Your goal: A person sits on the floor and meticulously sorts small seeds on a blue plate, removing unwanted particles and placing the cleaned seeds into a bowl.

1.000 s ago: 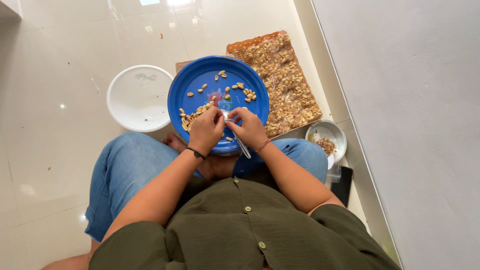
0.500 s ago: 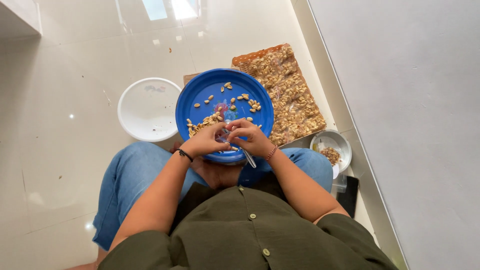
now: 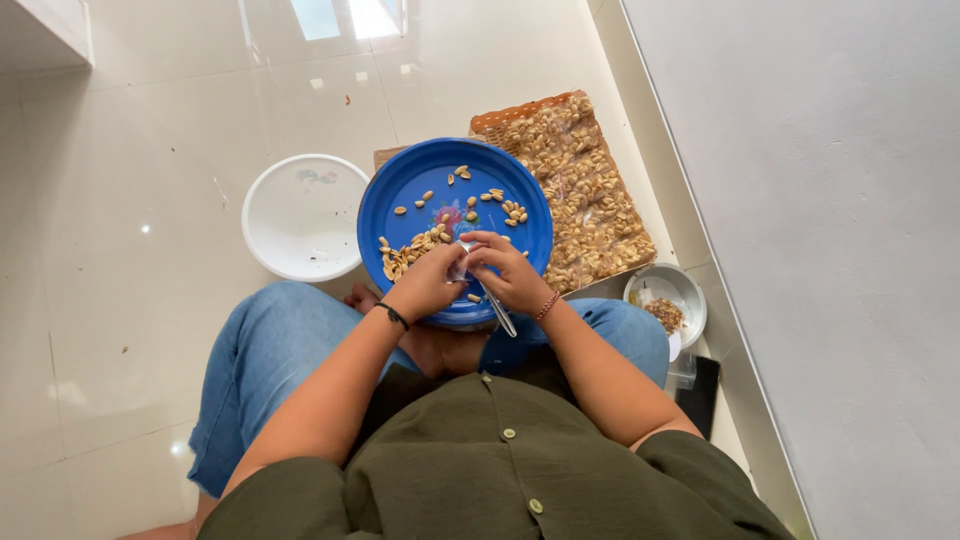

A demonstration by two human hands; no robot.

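Pinching a small seed [image 3: 466, 262] over the blue plate [image 3: 412, 180] — both hands, left hand [image 3: 428, 285] and right hand [image 3: 508, 275] (fingertips pressed together) — white bowl [image 3: 300, 215] just beside the plate.

Both hands [image 3: 470, 275] over blue plate [image 3: 420, 180], peanuts [image 3: 415, 250].

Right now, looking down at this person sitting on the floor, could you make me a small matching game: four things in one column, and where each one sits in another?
Things:
1. blue plate
2. white bowl
3. woven tray of seeds
4. small white dish

Places:
A. on the floor beside the person's right knee, close to the wall
B. on the person's lap, under both hands
C. on the floor to the left of the blue plate
D. on the floor behind the blue plate, to its right

Pairs: 1-B, 2-C, 3-D, 4-A
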